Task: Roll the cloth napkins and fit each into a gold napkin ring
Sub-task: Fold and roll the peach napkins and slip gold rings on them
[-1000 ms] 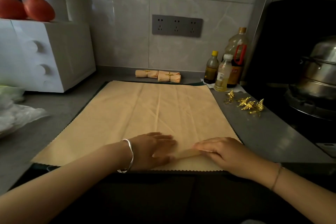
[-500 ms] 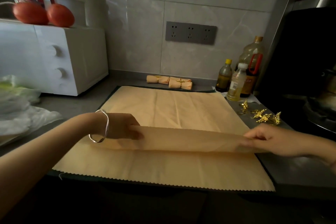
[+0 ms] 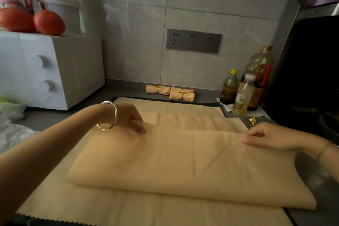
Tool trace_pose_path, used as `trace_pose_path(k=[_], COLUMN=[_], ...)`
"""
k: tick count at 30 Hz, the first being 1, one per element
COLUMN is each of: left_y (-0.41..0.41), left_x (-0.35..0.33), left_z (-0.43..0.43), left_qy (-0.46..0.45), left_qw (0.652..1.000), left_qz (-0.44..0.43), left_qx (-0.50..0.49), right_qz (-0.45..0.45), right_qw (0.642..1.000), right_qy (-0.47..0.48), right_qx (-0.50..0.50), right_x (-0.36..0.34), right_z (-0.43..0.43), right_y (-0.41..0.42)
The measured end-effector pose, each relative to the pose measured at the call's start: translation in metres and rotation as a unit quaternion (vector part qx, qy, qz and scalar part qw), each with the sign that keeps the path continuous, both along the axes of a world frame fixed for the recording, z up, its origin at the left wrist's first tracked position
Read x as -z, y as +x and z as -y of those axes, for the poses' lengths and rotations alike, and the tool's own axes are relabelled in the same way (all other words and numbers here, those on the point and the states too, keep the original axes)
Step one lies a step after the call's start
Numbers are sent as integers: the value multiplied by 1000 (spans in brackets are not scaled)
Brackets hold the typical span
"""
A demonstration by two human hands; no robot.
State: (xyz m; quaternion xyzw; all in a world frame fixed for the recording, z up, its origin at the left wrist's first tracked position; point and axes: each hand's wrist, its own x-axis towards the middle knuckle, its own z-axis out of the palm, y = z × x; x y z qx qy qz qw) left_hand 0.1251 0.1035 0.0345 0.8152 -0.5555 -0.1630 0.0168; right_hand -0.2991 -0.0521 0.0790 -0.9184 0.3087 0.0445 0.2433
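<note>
Grey tiled wall with a triple socket panel [image 3: 193, 40] at the back; grey counter [image 3: 45, 118] below it. On the counter lies a dark mat [image 3: 165, 98], and on that a flat peach cloth [image 3: 91, 207] with a zigzag near edge. On top of this cloth lies the cloth napkin [image 3: 183, 161], same colour, doubled over into a wide band with its fold nearest the camera. Left grip [image 3: 128, 117], silver bangle [image 3: 109, 115] at the wrist, pinches the napkin's far left corner at the zigzag edge. Right grip [image 3: 266, 136] pinches the far right corner, fingers curled onto the cloth. Two rolled napkins [image 3: 170, 92], each already in a gold ring, lie against the wall beyond the mat. Loose gold napkin rings [image 3: 252, 120] sit on the counter just beyond the right grip. Three bottles [image 3: 243, 95] stand near the rings. White appliance [image 3: 55, 69] at left, tomatoes [image 3: 48, 22] on top.
</note>
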Motion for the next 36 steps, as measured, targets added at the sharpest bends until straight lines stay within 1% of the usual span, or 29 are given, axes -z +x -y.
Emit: trace_pose_path(k=[1,2,3,4,5,7,9,12,17,24,30,34,36], left_y=[-43,-64,-56,-54,-48,-38,-41,-29,-20,-14,-20,-35,-52], left_x=[-24,-34,-28,-23,-12,5,10,24,31,38,35,32,31], left_z=[-5,-5,9,12,21,40,50,70,87,96,95,90,82], left_qy=[-23,-68,-90,-100,-109,-135,-159,-163,-162,-163,-154,-137,-161], left_qw=[999,997,995,995,994,989,984,980,976,975,973,969,969], left_qz=[3,6,18,7,24,31,48,61,96,94,115,179,171], left_qx=[33,22,24,-12,-19,-54,-69,-100,-108,-120,-128,-104,-72], right_qz=[-6,-9,-6,-1,7,22,33,58,75,94,109,130,141], right_qw=[999,997,995,993,991,986,981,978,971,968,966,960,957], right_qy=[-39,-70,-94,-112,-127,-158,-175,-169,-184,-177,-168,-162,-168], right_qx=[3,11,18,26,34,53,79,105,131,150,162,188,191], right_x=[6,12,19,26,32,41,47,55,63,75,78,83,84], right_z=[13,23,33,42,50,69,83,99,114,128,127,122,115], right_y=[10,18,27,36,44,61,74,90,105,114,114,114,112])
